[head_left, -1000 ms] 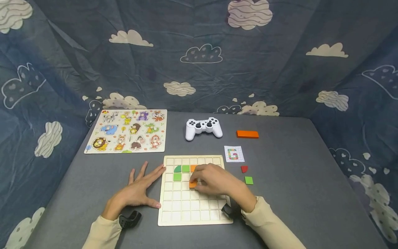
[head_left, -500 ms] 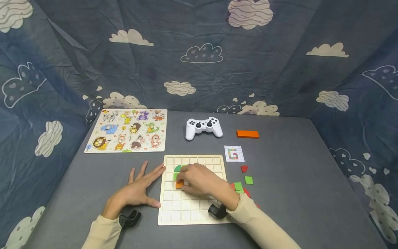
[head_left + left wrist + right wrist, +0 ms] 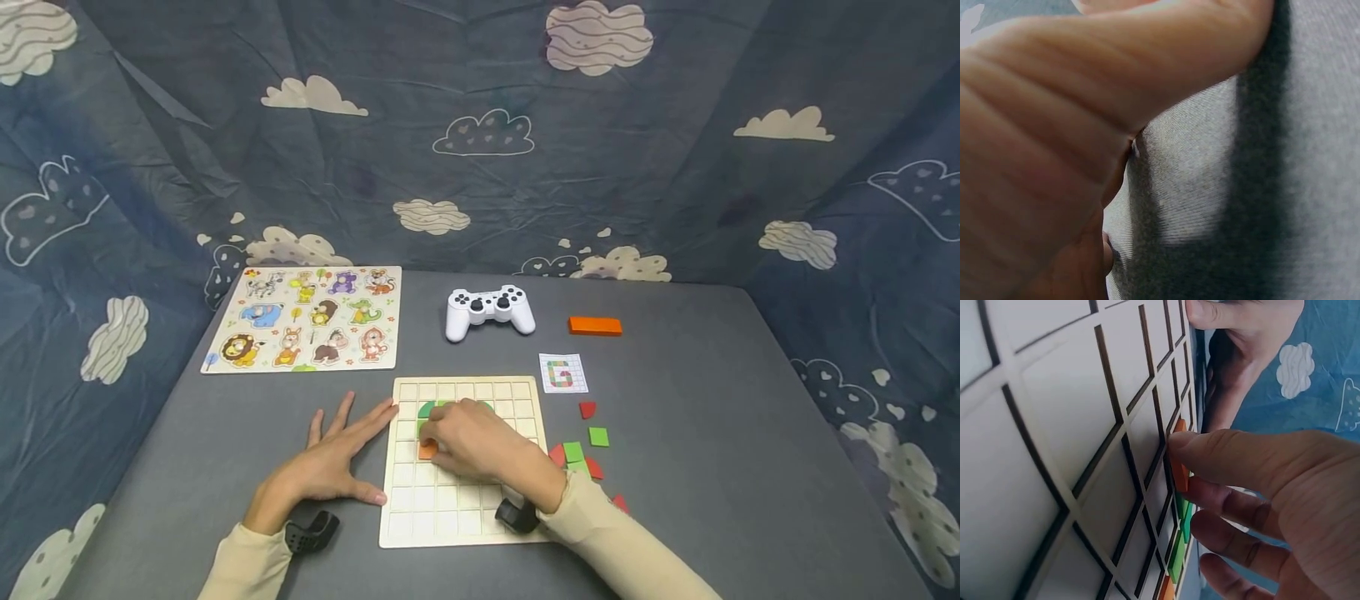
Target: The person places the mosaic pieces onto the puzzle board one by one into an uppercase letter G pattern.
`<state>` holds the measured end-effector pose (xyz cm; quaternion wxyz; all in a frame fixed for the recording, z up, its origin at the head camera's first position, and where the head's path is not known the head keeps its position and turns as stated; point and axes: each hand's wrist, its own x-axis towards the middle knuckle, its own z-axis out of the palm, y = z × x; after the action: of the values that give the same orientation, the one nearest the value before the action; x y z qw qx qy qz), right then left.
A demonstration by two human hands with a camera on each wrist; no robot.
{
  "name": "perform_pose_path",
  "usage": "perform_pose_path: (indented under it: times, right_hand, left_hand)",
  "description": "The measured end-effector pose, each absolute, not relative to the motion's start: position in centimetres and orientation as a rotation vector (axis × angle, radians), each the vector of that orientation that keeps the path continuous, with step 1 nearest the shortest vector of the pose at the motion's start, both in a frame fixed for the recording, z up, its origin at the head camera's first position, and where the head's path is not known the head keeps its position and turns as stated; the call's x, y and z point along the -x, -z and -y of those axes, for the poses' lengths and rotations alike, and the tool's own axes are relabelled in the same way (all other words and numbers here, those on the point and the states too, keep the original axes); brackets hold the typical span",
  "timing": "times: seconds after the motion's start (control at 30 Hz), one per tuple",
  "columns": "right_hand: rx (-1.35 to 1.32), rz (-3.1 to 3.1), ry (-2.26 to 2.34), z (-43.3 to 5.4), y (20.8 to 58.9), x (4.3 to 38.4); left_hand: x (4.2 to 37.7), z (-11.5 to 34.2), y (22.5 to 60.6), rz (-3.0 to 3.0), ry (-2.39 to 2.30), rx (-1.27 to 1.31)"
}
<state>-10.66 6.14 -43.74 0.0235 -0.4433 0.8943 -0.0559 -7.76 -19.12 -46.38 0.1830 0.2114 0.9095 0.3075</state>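
Right hand pinching orange tile at left side of grid board

Right hand is over the grid board; thumb and index finger pinch an orange tile, other fingers bent beside it. Tile is in the second column from the left, just below a light green square. Can't tell if it's fully seated in its cell. A dark green rounded piece sits above the square; more colored tiles are partly hidden by the hand.

Left hand lies on the gray table with fingers spread, index tip and thumb tip at the board's left edge. Its wrist view has mostly the hand's underside and tabletop.

Right of the board: pattern card with a G-like shape, below it a red piece and a bright green square. More red and green pieces lie by the right sleeve, some partly covered.

Farther back: animal puzzle on the left, white game controller in the middle, orange block to the right. Dark cloud-print cloth hangs behind.
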Motion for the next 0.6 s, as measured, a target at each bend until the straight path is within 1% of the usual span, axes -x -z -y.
perform_pose_path:
  times: [0.3,0.6]
  right_hand:
    - [1.43,-2.755,0.144,-5.9,43.72,10.67]
    - [1.424,-2.738,0.188,-5.95,43.69,10.89]
  left_hand:
    - [7.66,19.15,46.31,-2.569,-0.867,-0.591]
    - [7.74,19.02,46.25,-2.567,-0.866,-0.589]
